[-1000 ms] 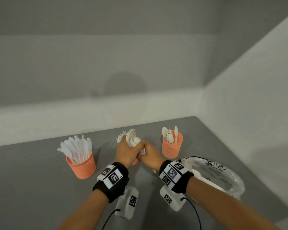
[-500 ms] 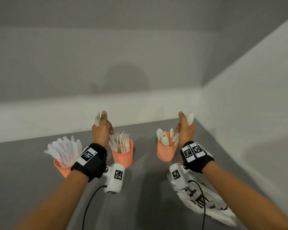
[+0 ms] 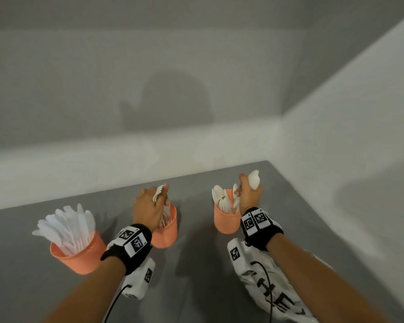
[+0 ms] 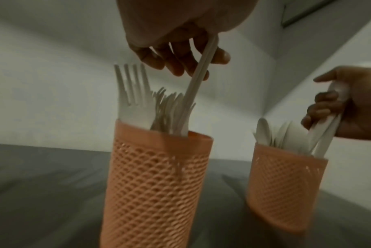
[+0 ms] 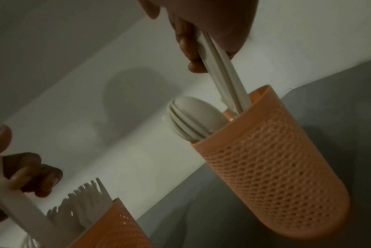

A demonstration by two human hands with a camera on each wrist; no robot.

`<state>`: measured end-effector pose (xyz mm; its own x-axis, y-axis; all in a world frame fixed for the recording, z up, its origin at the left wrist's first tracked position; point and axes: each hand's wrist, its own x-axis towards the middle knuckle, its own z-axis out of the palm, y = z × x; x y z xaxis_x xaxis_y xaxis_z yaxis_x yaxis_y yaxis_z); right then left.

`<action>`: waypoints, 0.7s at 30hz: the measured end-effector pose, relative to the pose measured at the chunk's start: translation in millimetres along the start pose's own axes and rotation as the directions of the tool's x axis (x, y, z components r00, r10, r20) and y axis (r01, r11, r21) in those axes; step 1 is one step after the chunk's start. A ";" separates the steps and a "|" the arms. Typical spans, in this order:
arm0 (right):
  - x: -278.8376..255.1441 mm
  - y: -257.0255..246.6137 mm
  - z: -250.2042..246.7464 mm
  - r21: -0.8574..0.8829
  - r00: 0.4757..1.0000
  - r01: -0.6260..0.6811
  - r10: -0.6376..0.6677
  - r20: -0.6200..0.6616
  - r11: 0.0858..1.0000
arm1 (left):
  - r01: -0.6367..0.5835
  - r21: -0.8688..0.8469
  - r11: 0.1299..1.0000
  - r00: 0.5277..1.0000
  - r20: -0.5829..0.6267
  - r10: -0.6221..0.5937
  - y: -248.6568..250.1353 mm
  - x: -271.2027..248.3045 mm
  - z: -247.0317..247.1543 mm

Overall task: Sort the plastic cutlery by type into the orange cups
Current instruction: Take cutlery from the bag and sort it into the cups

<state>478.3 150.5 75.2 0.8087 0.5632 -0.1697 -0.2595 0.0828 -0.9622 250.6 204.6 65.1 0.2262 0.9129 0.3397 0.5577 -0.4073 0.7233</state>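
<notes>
Three orange mesh cups stand on the grey table. The left cup [image 3: 79, 257] is full of white knives. Over the middle cup [image 3: 167, 231], which holds forks [image 4: 133, 94], my left hand [image 3: 149, 206] grips a white fork [image 3: 158, 193] with its handle [image 4: 198, 80] dipping into that cup [image 4: 154, 184]. My right hand [image 3: 248, 194] grips white spoons [image 3: 253, 180] beside the right cup [image 3: 224, 220]; their handles [image 5: 224, 80] reach down into this cup [image 5: 271, 167] among other spoons [image 5: 193, 117].
A crumpled white plastic bag [image 3: 278, 297] with black print lies on the table under my right forearm. White walls close the table at the back and right. Camera units and cables hang from both wrists.
One second ago both hands were together over the middle cup. They parted, rose with cutlery, and have now come down so the fork and spoon handles enter their cups.
</notes>
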 end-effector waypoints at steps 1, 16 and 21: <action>0.4 4.4 0.6 -0.016 1.000 0.010 -0.010 0.002 1.000 | -0.024 0.106 0.994 0.999 0.029 0.021 -3.7 -1.2 1.5; -3.7 31.3 -3.1 -0.395 0.931 0.364 -0.342 0.128 0.843 | -0.198 0.233 0.952 0.980 0.055 0.190 -10.3 -11.9 2.7; -1.9 36.8 0.3 -0.541 0.864 0.502 -0.422 0.275 0.674 | -0.399 0.357 0.844 0.915 0.215 0.342 -13.8 -4.8 1.2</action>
<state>467.0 152.7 40.1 0.6631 0.6773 0.3185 0.5167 -0.1064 -0.8495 242.8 205.9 52.7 0.5690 0.7017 0.4288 0.6659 -0.6991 0.2604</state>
